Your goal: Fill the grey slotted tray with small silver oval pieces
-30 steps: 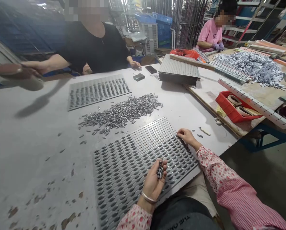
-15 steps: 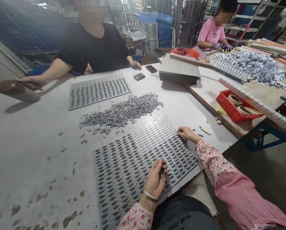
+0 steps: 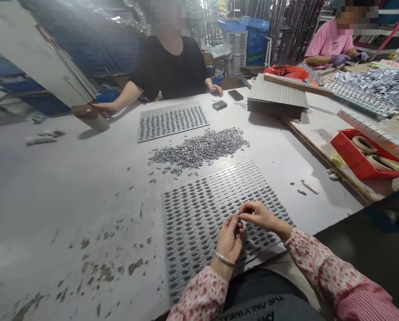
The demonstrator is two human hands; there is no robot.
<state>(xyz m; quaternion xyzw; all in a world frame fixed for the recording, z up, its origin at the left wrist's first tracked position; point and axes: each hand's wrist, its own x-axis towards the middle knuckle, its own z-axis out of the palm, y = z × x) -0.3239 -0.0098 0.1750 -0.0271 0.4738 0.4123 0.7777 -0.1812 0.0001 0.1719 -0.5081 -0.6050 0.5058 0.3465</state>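
My left hand (image 3: 229, 241) is closed around a few small dark oval pieces (image 3: 236, 232), over the near part of a grey board (image 3: 237, 182). Its fingertips meet those of my right hand (image 3: 260, 216), which is closed in a pinch; whatever lies between them is too small to make out. Rows of dark leaf-shaped pieces cover the board's left side and its near right side, while a block at the upper middle shows only pale ridged lines. Beyond the board lies a long heap of loose grey oval pieces (image 3: 202, 149).
Across the table a person in black (image 3: 176, 67) holds a brown cylinder (image 3: 91, 118) beside a second board (image 3: 172, 122). A stack of boards (image 3: 276, 96), a red tray (image 3: 360, 156) with rolls of tape, and a small pointed tool (image 3: 309, 187) lie to the right. Another person wears pink.
My right hand has left the board's right edge and come in to my left hand, fingertips meeting. My left hand keeps its pieces. The view has turned left.
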